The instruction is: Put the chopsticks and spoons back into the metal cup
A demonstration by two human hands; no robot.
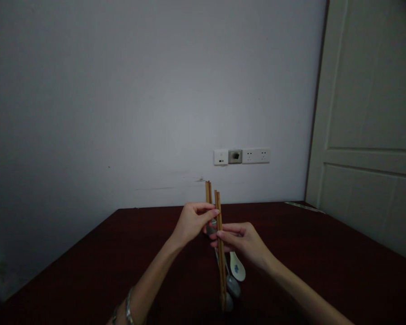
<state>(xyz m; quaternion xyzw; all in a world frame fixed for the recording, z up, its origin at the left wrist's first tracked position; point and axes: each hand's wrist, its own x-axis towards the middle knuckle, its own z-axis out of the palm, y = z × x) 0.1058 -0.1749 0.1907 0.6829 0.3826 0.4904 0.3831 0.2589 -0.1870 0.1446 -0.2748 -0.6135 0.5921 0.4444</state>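
Note:
A pair of wooden chopsticks [221, 257] is held nearly upright in front of me. My left hand [191, 223] pinches the pair near its upper part, thumb against the sticks. Lower down, my right hand [245, 241] grips the same pair between thumb and fingers. More chopsticks [208, 192] rise just behind my left hand; their lower ends are hidden. A greyish, shiny object [211, 227] shows partly between the hands. Below my right hand lie a white spoon [237, 269] with a blue mark and a metal spoon [233, 287]. Another rounded spoon bowl [228, 303] is partly behind the chopsticks.
The dark red table [122, 262] reaches back to a pale wall [155, 99]. Sockets and a switch plate [256, 156] are set low in the wall. A light panelled door [368, 113] stands at the right. A thin pale strip [304, 207] lies at the table's far right edge.

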